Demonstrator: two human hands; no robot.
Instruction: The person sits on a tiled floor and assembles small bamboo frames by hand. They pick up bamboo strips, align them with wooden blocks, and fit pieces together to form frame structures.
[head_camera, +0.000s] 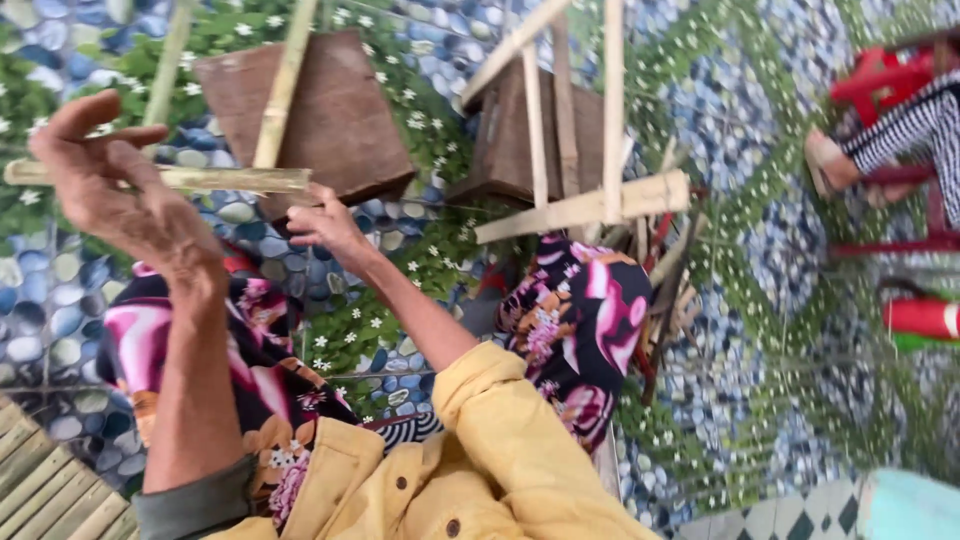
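In the upper left of the frame the left hand (110, 185) is hovering with its fingers loosely spread and curled, gripping nothing, just in front of a horizontal bamboo stick (200, 178) that is lying across the frame beneath it; whether the palm is brushing the stick cannot be told. Right of it, near the centre, the right hand (325, 225) is reaching forward at the stick's right end, its fingers partly curled; whether they are closing on the stick cannot be told. A second bamboo pole (285, 85) is slanting upward from the stick, crossing a brown wooden block (330, 115) at upper centre-left. Further right, a frame of pale wooden slats (575, 150) is standing over another dark block. The person is wearing yellow sleeves (500, 450) and floral trousers (575, 320) in the lower middle. A flower-and-pebble patterned floor covering (760, 300) is spreading under everything, and another person's foot (830, 160) is showing at the right edge beside a red stool (880, 75).
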